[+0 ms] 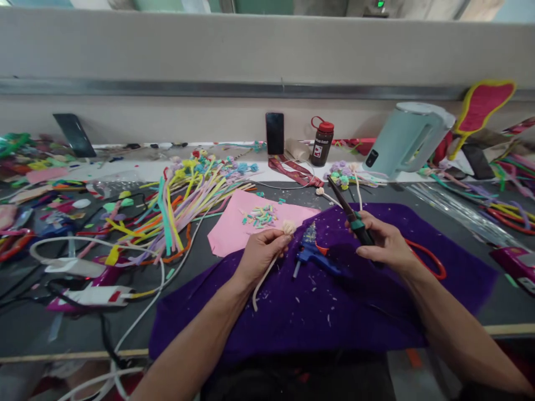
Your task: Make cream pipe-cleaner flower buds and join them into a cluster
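Pinched between the fingertips of my left hand is a cream pipe-cleaner flower; its pale stem hangs down below the hand. My right hand grips a long black tapered tool with a teal band, its narrow end pointing up and to the left, apart from the flower. Between the hands a blue glue gun lies on a purple cloth dotted with small scraps. Just beyond my left hand, a pink sheet carries small teal and yellow cut pieces.
Bundled coloured pipe cleaners spread at left, near white cables. Behind stand a phone, a brown bottle and a pale green kettle. More finished flowers lie before the kettle. Clear plastic sleeves are at right.
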